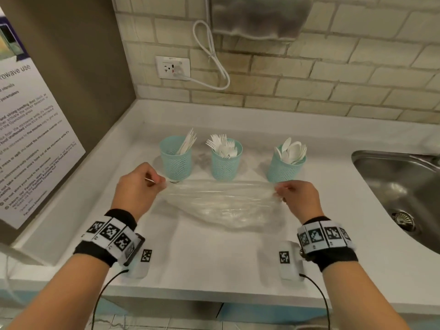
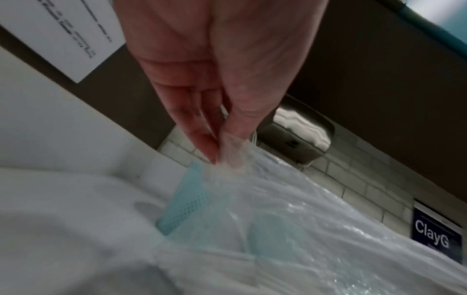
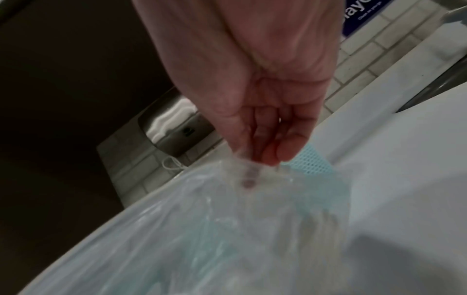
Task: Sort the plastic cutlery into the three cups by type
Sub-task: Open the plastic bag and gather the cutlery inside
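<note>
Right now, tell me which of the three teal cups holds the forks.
The middle cup: white tines stick up out of it. The left cup, nearest the left hand, holds flat knife blades, and the right cup, nearest the sink, holds rounded spoon bowls.

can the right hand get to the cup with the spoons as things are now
Probably not at once: the right hand sits just in front of the spoon cup, but its grip is pinching the clear plastic bag and must let go first.

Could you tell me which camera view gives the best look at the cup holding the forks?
The head view: the cup with the forks stands whole in the middle of the row, tines up. In the left wrist view only a teal blur shows through the clear plastic bag; in the right wrist view I cannot tell it apart.
</note>
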Demonstrator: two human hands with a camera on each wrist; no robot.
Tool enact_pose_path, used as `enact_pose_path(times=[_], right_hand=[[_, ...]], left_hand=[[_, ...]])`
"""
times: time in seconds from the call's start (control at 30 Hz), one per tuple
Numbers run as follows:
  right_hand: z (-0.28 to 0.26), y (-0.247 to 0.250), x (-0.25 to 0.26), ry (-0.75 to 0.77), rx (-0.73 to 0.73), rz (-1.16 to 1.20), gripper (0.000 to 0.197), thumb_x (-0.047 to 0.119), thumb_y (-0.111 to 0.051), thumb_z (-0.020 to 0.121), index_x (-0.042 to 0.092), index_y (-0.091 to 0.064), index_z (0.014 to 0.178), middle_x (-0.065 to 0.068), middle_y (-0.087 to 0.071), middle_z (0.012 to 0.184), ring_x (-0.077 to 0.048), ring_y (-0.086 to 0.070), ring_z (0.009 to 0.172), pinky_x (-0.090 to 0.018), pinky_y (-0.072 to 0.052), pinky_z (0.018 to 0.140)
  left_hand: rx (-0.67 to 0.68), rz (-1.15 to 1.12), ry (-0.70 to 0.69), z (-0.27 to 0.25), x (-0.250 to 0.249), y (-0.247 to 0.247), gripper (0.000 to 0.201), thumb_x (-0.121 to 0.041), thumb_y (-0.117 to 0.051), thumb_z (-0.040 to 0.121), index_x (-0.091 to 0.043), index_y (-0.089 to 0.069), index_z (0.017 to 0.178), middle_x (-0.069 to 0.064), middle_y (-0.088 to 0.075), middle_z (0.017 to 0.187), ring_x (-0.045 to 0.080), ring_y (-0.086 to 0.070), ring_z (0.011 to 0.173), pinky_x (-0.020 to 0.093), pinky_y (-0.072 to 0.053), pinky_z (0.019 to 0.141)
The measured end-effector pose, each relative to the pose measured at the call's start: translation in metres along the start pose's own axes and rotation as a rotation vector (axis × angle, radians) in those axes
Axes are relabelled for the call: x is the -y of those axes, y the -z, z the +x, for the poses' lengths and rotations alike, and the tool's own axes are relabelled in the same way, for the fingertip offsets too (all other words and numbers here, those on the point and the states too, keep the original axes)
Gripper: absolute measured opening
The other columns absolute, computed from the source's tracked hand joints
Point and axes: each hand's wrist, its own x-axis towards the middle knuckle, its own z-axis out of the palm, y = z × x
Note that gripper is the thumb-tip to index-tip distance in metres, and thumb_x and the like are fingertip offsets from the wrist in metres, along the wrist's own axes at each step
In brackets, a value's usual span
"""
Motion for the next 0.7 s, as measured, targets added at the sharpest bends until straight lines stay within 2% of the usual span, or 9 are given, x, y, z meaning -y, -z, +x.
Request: enact_pose_path(times=[0.07,0.13,0.2,0.27,0.33,0.4,0.5,0.6,0.7], right_hand=[[0.002,-0.006,-0.007,-0.123,0.097,-0.016,0.019,0.011,-0.060,0.089,0.007,-0.050,0.105,-0.007,-0.069,0.083,-0.027,-0.062,0.082,-0.037,-0.050,0.081],[0.000,-0.014,-0.008,-0.106,0.137,-0.136,0.015,0.005,-0.050,0.090,0.011,-0.039,0.097,-0.014,-0.062,0.092,-0.033,-0.059,0.088,-0.037,-0.046,0.076],[-0.007,-0.021,-0.004,0.026,0.097,-0.291,0.017,-0.002,-0.043,0.087,0.014,-0.046,0.090,-0.012,-0.053,0.086,-0.034,-0.055,0.086,-0.033,-0.040,0.071],[-0.013,-0.027,0.002,0.142,0.075,-0.349,0.029,-0.006,-0.044,0.083,0.016,-0.062,0.084,-0.009,-0.049,0.086,-0.034,-0.056,0.089,-0.030,-0.041,0.071],[-0.017,-0.031,0.006,0.177,0.120,-0.385,0.037,-0.007,-0.044,0.083,0.018,-0.072,0.086,-0.009,-0.053,0.092,-0.030,-0.059,0.093,-0.029,-0.044,0.077],[-0.018,-0.029,0.009,0.169,0.156,-0.397,0.042,-0.007,-0.044,0.085,0.019,-0.074,0.097,-0.010,-0.061,0.107,-0.027,-0.060,0.102,-0.029,-0.045,0.087],[-0.017,-0.013,0.016,0.176,0.131,-0.360,0.049,-0.008,-0.041,0.085,0.018,-0.067,0.117,-0.011,-0.063,0.120,-0.027,-0.058,0.112,-0.031,-0.044,0.096],[-0.017,-0.009,0.021,0.180,0.040,-0.309,0.040,0.000,-0.043,0.090,0.014,-0.065,0.120,-0.011,-0.061,0.125,-0.030,-0.058,0.113,-0.033,-0.044,0.097],[-0.024,-0.024,0.020,0.145,0.021,-0.285,0.035,0.020,-0.062,0.087,0.010,-0.060,0.121,-0.007,-0.053,0.127,-0.029,-0.061,0.106,-0.033,-0.046,0.091]], left_hand=[[0.098,-0.025,-0.032,-0.002,0.009,-0.007,0.036,0.001,-0.071,0.077,-0.023,-0.050,0.062,-0.003,-0.074,0.088,0.011,-0.067,0.075,0.025,-0.050,0.077],[0.160,0.067,-0.117,-0.006,0.016,-0.018,0.041,0.009,-0.062,0.079,-0.026,-0.059,0.059,-0.001,-0.073,0.100,0.012,-0.064,0.080,0.018,-0.045,0.079],[0.174,0.173,-0.237,-0.009,0.018,-0.027,0.043,0.013,-0.055,0.081,-0.025,-0.072,0.070,0.000,-0.070,0.106,0.017,-0.061,0.094,0.022,-0.043,0.087],[0.179,0.295,-0.295,-0.013,0.013,-0.034,0.035,0.004,-0.060,0.081,-0.025,-0.075,0.093,-0.002,-0.065,0.111,0.021,-0.052,0.104,0.027,-0.041,0.091],[0.233,0.381,-0.252,-0.017,0.008,-0.041,0.043,-0.011,-0.070,0.079,-0.023,-0.064,0.120,-0.003,-0.055,0.121,0.021,-0.046,0.108,0.028,-0.041,0.094],[0.314,0.341,-0.181,-0.019,0.003,-0.044,0.063,-0.003,-0.069,0.076,-0.021,-0.050,0.133,-0.003,-0.042,0.131,0.021,-0.054,0.104,0.028,-0.045,0.091],[0.325,0.231,-0.159,-0.018,-0.003,-0.036,0.073,0.012,-0.056,0.073,-0.022,-0.042,0.136,-0.009,-0.033,0.137,0.016,-0.062,0.086,0.023,-0.047,0.075],[0.354,0.176,-0.174,-0.018,-0.006,-0.028,0.080,0.016,-0.050,0.071,-0.025,-0.039,0.138,-0.012,-0.031,0.137,0.016,-0.063,0.089,0.024,-0.049,0.075],[0.378,0.149,-0.168,-0.021,-0.004,-0.033,0.080,0.017,-0.047,0.072,-0.025,-0.038,0.139,-0.011,-0.031,0.138,0.017,-0.062,0.093,0.026,-0.051,0.076]])
